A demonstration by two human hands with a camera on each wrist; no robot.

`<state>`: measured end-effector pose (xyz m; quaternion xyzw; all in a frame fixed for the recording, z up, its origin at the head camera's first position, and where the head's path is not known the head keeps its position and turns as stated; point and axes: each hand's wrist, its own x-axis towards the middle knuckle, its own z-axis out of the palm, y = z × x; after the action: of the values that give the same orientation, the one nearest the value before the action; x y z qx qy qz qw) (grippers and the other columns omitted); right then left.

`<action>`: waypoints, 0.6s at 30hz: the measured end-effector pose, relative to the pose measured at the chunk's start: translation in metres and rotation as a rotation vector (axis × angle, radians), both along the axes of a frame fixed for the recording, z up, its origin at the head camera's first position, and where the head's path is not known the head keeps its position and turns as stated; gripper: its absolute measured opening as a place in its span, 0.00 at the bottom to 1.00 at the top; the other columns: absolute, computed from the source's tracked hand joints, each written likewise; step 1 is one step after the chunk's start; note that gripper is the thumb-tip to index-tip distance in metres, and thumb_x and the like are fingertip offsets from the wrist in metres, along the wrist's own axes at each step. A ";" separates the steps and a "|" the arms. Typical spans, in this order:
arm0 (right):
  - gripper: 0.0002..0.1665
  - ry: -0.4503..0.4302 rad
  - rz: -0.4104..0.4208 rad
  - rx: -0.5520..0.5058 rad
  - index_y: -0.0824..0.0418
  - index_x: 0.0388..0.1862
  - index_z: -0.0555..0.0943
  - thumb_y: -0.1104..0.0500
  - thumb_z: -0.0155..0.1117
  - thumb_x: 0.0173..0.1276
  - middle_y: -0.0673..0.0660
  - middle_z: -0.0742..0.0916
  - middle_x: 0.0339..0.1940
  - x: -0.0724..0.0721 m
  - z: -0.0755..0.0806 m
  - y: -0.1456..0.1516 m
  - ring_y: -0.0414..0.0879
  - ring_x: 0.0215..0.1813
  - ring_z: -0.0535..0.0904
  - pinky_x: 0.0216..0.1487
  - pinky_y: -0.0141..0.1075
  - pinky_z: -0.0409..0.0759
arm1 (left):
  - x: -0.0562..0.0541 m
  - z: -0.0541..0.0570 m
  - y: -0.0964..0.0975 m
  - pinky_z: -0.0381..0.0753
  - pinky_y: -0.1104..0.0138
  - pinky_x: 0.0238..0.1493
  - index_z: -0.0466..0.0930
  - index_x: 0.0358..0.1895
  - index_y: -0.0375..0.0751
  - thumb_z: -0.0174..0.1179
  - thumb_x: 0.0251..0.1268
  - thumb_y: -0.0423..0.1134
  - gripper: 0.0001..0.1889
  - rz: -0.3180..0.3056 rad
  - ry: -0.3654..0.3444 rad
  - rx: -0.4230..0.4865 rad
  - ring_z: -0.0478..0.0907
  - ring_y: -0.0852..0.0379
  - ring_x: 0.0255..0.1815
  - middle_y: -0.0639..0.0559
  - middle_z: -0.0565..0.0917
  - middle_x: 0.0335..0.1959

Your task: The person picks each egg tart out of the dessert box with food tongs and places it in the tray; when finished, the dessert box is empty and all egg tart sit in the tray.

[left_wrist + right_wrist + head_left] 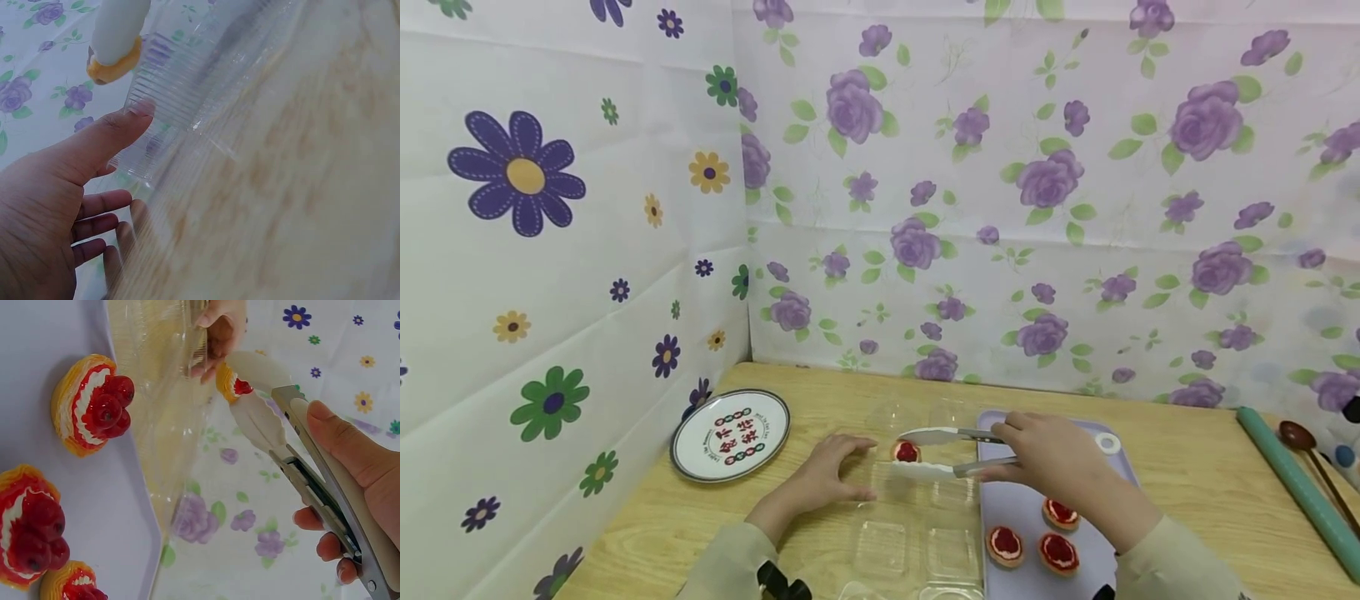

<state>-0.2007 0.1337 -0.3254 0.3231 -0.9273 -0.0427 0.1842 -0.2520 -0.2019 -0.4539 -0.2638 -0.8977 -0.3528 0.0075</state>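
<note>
My right hand [1045, 454] grips a pair of tongs [325, 456] with grey handles and white tips. Between the tips is a small tart [906, 452] with a red topping, held over a clear plastic container [880, 546] with several compartments. My left hand [820, 479] is at the container's left side, thumb and fingers spread apart. In the left wrist view its thumb [125, 128] touches the ribbed plastic wall. On the lilac tray [1015, 504] to the right lie more tarts [94, 406], with cream and glossy red berries.
A white plate [700, 446] with a dark rim and red lettering stands at the left, near the flowered wall covering. A green rod [1300, 492] and a brown long-handled spoon [1296, 433] lie at the far right. A white ring [1107, 442] is at the tray's far corner.
</note>
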 end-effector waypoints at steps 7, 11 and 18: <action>0.33 0.115 -0.006 -0.013 0.53 0.43 0.85 0.29 0.63 0.52 0.44 0.82 0.30 0.011 0.003 0.016 0.33 0.23 0.72 0.19 0.25 0.66 | -0.001 -0.002 0.001 0.52 0.41 0.72 0.71 0.65 0.46 0.72 0.48 0.54 0.39 -0.001 0.009 0.000 0.67 0.44 0.66 0.47 0.78 0.58; 0.32 0.210 0.029 -0.024 0.54 0.39 0.85 0.30 0.67 0.49 0.44 0.82 0.28 0.016 0.002 0.025 0.33 0.22 0.72 0.20 0.27 0.70 | -0.001 -0.003 0.001 0.54 0.40 0.71 0.70 0.65 0.47 0.72 0.48 0.54 0.39 0.005 0.000 0.008 0.67 0.43 0.66 0.48 0.77 0.58; 0.32 0.245 0.017 -0.051 0.56 0.38 0.85 0.32 0.71 0.46 0.44 0.81 0.27 0.024 0.000 0.039 0.37 0.25 0.74 0.27 0.33 0.77 | 0.000 -0.002 0.001 0.56 0.40 0.69 0.71 0.65 0.46 0.73 0.48 0.54 0.39 0.004 0.000 0.011 0.68 0.44 0.65 0.47 0.78 0.57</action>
<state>-0.1769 0.1726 -0.3254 0.3186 -0.8959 -0.0567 0.3044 -0.2520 -0.2013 -0.4557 -0.2620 -0.8962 -0.3578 0.0094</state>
